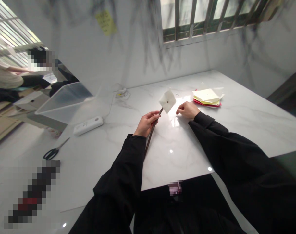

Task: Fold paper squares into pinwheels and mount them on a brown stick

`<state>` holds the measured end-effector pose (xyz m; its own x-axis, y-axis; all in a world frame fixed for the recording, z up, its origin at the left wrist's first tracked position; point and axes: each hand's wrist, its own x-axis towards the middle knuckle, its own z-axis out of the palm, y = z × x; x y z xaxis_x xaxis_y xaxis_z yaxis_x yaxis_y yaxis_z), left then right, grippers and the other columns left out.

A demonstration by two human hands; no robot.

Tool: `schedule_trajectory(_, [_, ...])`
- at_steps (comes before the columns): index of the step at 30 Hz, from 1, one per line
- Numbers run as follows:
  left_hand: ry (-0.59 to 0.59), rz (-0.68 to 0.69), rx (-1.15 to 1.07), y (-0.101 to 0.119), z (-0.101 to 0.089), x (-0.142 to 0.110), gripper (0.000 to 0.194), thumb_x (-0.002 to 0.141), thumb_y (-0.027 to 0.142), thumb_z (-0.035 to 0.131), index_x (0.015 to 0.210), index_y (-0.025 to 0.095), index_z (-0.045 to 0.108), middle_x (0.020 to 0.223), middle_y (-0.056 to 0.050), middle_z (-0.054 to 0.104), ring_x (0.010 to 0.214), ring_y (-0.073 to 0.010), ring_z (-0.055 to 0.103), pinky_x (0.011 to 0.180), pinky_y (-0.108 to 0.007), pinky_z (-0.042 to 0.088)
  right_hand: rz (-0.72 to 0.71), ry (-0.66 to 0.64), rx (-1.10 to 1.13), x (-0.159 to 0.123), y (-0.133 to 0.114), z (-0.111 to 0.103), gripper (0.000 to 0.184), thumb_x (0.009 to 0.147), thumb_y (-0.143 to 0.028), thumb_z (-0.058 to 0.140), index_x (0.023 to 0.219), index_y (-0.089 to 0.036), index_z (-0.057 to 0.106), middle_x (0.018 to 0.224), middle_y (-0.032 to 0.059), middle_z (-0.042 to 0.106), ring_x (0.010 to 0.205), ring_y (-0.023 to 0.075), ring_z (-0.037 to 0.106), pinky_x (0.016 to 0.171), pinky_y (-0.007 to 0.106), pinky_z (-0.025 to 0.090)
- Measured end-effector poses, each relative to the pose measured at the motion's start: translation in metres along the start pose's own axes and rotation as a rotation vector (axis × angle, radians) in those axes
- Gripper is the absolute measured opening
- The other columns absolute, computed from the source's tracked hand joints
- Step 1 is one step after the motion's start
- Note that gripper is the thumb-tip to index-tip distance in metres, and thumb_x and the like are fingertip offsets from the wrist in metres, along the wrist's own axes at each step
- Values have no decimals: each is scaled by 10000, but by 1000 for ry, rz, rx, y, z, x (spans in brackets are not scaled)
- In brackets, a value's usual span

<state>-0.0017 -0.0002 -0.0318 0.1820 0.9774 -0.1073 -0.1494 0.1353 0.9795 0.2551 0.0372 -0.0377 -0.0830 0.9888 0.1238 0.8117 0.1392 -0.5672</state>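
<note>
Between the thumb and fingers of my left hand (146, 124) is a thin dark brown stick, the handle of a pinwheel, slanting down toward the table's front edge. At its top sits the white paper head of the pinwheel (167, 100), with a small dark spot at its centre. My right hand (187, 110) is just right of the paper head and apart from it, low over the table. Its fingers are curled together; anything in them is too small to make out. Tiny pale bits (177, 94) lie behind the paper head.
A stack of white, yellow and red paper (206, 95) lies at the right on the marble-patterned table (245, 130). Leftward are black-handled scissors (53, 151), a white power strip (88, 125), a clear plastic bin (65, 102) and a blurred dark object (34, 191). Another person (9, 76) sits far left.
</note>
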Motion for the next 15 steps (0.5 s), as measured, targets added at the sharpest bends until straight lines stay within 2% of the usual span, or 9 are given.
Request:
schedule_trajectory(1, [6, 2, 0, 0, 0, 0, 489, 593, 405, 962, 988, 175, 789, 893, -54, 735, 673, -109, 547, 638, -272, 419, 22, -52, -28, 1, 2, 1, 274, 834, -207, 603, 912, -193, 865, 771, 66, 762, 734, 203, 632, 683, 291, 412])
schedule_trajectory(3, [13, 1, -4, 1, 0, 0, 497, 592, 403, 962, 997, 175, 788, 902, -54, 734, 676, -106, 549, 639, -269, 423, 38, -80, -49, 3, 4, 2, 259, 845, -208, 608, 848, -200, 867, 774, 63, 764, 733, 195, 632, 662, 286, 390])
schedule_trajectory(15, [10, 17, -17, -1, 0, 1, 484, 615, 385, 940, 1013, 168, 770, 902, -46, 711, 662, -95, 537, 622, -267, 407, 16, -43, -56, 3, 4, 3, 218, 879, -262, 689, 975, -190, 871, 907, 84, 801, 806, 202, 673, 694, 277, 414])
